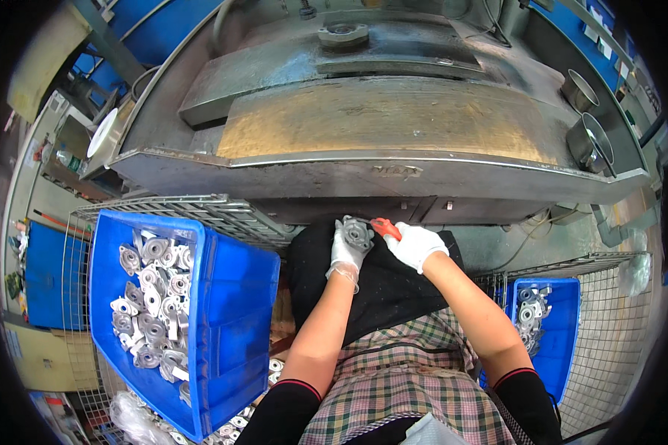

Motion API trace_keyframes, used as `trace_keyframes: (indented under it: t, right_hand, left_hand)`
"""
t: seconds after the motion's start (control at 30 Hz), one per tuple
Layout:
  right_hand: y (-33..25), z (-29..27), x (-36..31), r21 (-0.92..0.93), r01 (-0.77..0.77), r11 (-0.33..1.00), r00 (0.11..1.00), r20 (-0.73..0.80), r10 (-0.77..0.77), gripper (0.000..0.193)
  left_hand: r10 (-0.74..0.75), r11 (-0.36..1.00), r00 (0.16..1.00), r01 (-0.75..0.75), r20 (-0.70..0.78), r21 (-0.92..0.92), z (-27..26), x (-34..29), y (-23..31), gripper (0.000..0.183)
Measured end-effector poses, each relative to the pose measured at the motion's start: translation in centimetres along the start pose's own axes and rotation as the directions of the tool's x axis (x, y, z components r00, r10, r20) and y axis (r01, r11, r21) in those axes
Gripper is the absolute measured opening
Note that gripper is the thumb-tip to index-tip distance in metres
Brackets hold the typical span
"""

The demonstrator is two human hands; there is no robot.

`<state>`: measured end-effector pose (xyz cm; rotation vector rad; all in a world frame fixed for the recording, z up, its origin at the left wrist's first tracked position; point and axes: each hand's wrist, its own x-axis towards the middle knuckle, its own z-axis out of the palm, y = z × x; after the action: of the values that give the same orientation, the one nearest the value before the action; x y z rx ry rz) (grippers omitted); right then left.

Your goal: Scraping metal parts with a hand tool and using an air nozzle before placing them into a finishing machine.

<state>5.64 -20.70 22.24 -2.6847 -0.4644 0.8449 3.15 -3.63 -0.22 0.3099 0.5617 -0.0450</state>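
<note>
A round metal part (355, 233) is held tight in the gloved left hand (346, 254), just above the black lap cloth (382, 289). Its flat face is turned up, likely so it can be worked on. A red-handled tool (385, 228) is gripped closed in the right hand (417, 245), touching the part's right edge. The tool's long axis runs sideways. A blue bin (234, 311) of parts is left of the cloth.

Machine front edge (393, 165) blocks the far side. Left bin (230, 297) and right bin (564, 348) flank the lap; open room lies between them over the black cloth (386, 289).
</note>
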Motion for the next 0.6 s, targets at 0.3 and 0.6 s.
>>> trace_keyframes:
  t: [0.3,0.6]
  right_hand:
    - [-2.1,0.1,-0.8,-0.157,0.084,0.984,0.994,-0.059,-0.095,0.04]
    - [-3.2,-0.3,-0.7,-0.194,0.105,0.975,0.992,-0.049,-0.116,0.038]
  left_hand:
    - [-0.026,0.392,0.662,0.697,0.749,-0.601,-4.9,1.6,-1.3,0.061]
    - [-0.001,0.998,0.996,0.006,-0.094,0.057,4.1,-3.7,0.9,0.068]
